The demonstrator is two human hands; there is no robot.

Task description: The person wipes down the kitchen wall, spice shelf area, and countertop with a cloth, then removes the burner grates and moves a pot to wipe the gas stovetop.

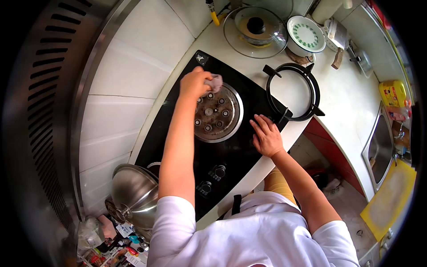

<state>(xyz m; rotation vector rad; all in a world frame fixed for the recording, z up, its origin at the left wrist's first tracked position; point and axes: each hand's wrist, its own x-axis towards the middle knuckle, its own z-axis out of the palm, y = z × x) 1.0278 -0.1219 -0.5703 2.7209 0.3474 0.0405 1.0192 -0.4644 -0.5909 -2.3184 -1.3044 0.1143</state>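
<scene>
My left hand [195, 84] is closed around a crumpled greyish-pink cloth [215, 83]. It presses the cloth near the far rim of the round metal burner [218, 113], which has several small round nozzles and brown stains. The burner is set in a black glass cooktop [178, 133]. My right hand [268, 137] lies with fingers stretched out on the cooktop's right edge and holds nothing. Beyond that hand, a black pan-support ring [316, 89] with prongs rests on the white counter, partly over the cooktop edge.
A glass lid [271, 44] covers a pot at the back. Beside it stand a green-patterned enamel bowl [306, 35] and a wooden-handled cleaver [337, 58]. A sink [380, 151] is far right. A large steel wok or lid [133, 189] stands at lower left, near control knobs [218, 172].
</scene>
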